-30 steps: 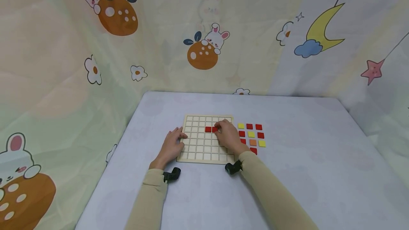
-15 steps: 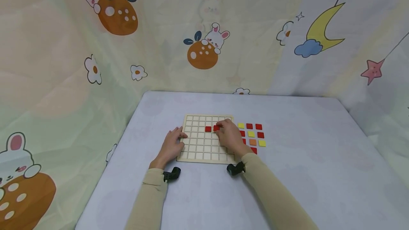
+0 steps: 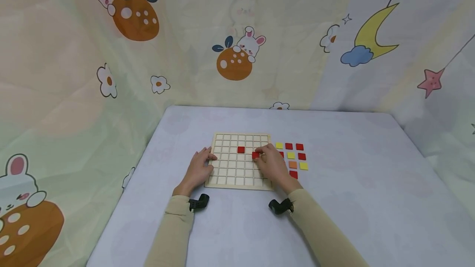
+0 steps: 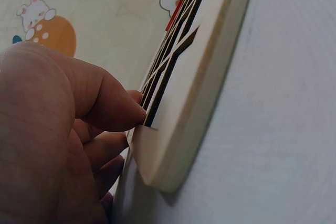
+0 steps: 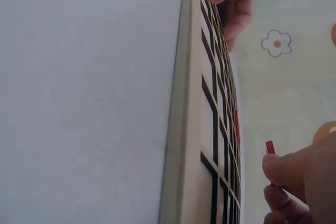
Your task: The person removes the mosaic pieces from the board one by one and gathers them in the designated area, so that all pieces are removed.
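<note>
A pale wooden grid board [image 3: 237,188] lies flat on the table. My left hand [image 3: 198,171] rests at its left edge, and the left wrist view shows the thumb [image 4: 113,103] touching the rim. Over the board's right part, my right hand [image 3: 275,165] pinches a red square tile [image 3: 255,155] between thumb and fingers. In the right wrist view this tile [image 5: 270,147] stands edge-on above the thumb tip, apart from the board. Another red tile [image 3: 241,150] sits in a cell in the upper middle of the grid.
Right of the board, loose tiles lie in rough rows: several red [image 3: 299,147], some yellow [image 3: 291,155] and one orange [image 3: 292,165]. My right hand covers part of them. A printed cloth [image 3: 297,73] hangs behind the white table [image 3: 352,176].
My right hand has lifted the red tile away from beside the other red tile and carried it right and toward me. The left hand stays at the board's edge.
</note>
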Motion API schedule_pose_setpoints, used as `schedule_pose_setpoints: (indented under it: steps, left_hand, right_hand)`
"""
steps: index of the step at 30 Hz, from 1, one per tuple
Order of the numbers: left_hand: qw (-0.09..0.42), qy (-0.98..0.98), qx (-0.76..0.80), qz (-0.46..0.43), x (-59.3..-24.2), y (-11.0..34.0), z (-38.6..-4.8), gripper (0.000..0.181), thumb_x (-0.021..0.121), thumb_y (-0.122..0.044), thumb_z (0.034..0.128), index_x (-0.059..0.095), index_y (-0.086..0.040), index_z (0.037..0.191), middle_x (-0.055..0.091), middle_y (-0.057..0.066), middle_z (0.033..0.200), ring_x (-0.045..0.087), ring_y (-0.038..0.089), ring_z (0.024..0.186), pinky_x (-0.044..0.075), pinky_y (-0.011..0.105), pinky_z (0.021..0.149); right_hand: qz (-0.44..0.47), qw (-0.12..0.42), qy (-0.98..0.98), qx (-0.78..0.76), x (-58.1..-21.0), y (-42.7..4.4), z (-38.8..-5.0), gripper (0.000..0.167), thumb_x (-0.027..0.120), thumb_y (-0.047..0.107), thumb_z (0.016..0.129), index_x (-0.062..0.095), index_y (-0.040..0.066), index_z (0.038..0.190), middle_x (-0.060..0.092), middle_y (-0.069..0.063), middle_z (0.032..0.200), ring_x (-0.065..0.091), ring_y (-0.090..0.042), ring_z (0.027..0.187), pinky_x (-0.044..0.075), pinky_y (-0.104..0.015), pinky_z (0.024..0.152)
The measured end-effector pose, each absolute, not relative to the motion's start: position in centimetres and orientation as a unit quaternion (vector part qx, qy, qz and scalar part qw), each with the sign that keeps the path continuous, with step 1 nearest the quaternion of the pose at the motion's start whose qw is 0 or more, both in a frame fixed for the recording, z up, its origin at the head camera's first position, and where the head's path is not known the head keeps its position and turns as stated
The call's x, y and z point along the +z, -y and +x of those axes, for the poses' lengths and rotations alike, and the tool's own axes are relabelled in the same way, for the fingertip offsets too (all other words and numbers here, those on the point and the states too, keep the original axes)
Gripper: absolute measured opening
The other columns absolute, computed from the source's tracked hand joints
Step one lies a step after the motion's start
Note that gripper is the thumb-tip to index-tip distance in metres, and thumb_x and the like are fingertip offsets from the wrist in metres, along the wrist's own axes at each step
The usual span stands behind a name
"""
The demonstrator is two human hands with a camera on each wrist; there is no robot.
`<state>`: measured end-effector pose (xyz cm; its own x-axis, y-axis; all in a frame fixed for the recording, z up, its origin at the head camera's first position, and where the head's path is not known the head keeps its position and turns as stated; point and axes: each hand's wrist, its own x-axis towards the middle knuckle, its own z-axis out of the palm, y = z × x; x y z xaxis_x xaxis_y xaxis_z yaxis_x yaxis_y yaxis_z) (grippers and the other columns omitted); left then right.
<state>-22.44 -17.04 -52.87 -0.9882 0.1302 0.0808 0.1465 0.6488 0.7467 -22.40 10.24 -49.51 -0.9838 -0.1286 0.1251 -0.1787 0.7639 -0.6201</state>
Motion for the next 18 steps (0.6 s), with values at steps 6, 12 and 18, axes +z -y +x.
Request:
schedule_pose_setpoints:
  steps: [6, 12, 18]
  left_hand:
    - [0.012, 0.908, -0.412, -0.076, -52.7, 16.9, -22.3, 0.034, 0.048, 0.0, 0.0796, 0.065, -0.011, 0.108, 0.038, 0.01, 0.154, 0.024, 0.024, 0.147, 0.004, 0.036, 0.124]
    - [0.009, 0.909, -0.409, -0.078, -52.8, 17.1, -22.3, 0.034, 0.049, -0.001, 0.0805, 0.065, -0.01, 0.109, 0.037, 0.01, 0.155, 0.023, 0.025, 0.147, 0.003, 0.037, 0.124]
    - [0.001, 0.91, -0.408, -0.075, -52.9, 17.1, -22.3, 0.033, 0.049, -0.001, 0.0815, 0.064, -0.011, 0.109, 0.035, 0.009, 0.156, 0.021, 0.023, 0.148, 0.002, 0.035, 0.124]
  right_hand:
    - [0.063, 0.041, 0.94, 0.333, -49.4, -11.3, -21.7, 0.033, 0.069, 0.018, 0.088, 0.066, 0.009, 0.12, 0.058, -0.004, 0.115, 0.055, -0.022, 0.097, 0.056, -0.037, 0.084]
    - [0.053, 0.041, 0.941, 0.33, -49.6, -12.4, -21.1, 0.035, 0.071, 0.021, 0.086, 0.065, 0.009, 0.119, 0.058, -0.005, 0.114, 0.054, -0.021, 0.095, 0.056, -0.035, 0.079]
    - [0.058, 0.054, 0.938, 0.338, -50.1, -13.6, -20.5, 0.034, 0.072, 0.019, 0.086, 0.064, 0.009, 0.117, 0.058, -0.005, 0.107, 0.052, -0.021, 0.083, 0.049, -0.029, 0.066]
